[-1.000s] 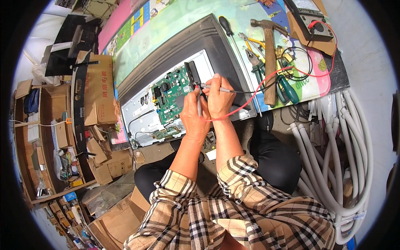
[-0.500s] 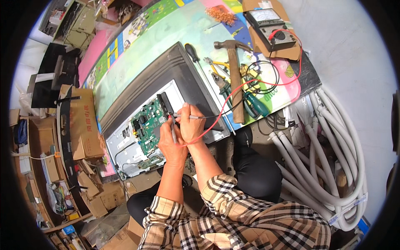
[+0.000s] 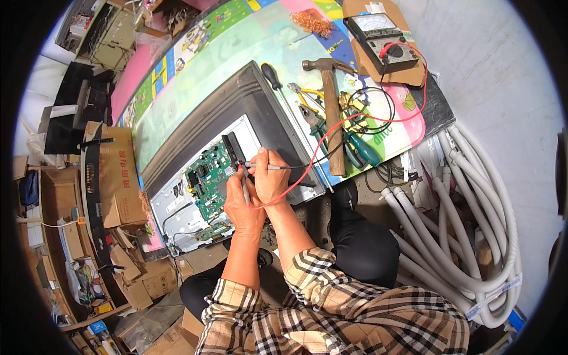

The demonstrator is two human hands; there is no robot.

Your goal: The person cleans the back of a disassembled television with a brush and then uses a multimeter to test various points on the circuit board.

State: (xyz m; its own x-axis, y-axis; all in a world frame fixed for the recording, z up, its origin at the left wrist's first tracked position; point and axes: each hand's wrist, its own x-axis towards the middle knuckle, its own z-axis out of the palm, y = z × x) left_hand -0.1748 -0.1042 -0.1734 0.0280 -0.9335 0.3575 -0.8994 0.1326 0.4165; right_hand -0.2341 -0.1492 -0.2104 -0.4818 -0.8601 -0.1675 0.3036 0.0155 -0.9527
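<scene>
My left hand is closed around a test probe with a red lead. Close beside it, my right hand pinches a second test probe, this one on a black lead. Both tips meet at the right edge of a green circuit board, near a dark strip-shaped part. The board is fixed on a metal plate in the back of a dark flat-screen panel, which lies on the table. Where exactly the tips touch is too small to make out. Both leads run to an analog multimeter at the far right.
Right of the panel lie a screwdriver, a claw hammer, yellow-handled pliers and green-handled pliers. Copper scraps sit at the far edge. Bundled grey hoses stand on the right; cardboard boxes on the left.
Almost nothing differs. The view has shifted very slightly; both hands keep their probes at the same part of the circuit board.
</scene>
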